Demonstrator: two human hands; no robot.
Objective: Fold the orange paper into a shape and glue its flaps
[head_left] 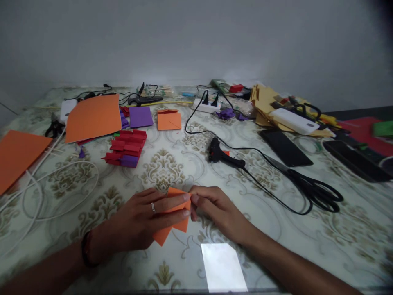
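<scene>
A piece of folded orange paper (181, 223) lies under the fingers of my left hand (138, 219), low over the near middle of the table. Two of those fingers stretch across its upper face; the thumb is hidden. My right hand (215, 209) pinches the paper's right edge between thumb and bent forefinger. A pointed flap sticks out below my left fingers. Close to my right forearm, a white paper piece (224, 266) rests at the table's front edge.
Beyond my hands sit a red folded-paper piece (127, 147), a purple square (140, 117) and an orange folded pocket (169, 120). A black glue gun (225, 155) trails its cord past large scissors (310, 186) and a black phone (285, 147). Orange sheets (95, 119) and white cable (39, 180) occupy the left.
</scene>
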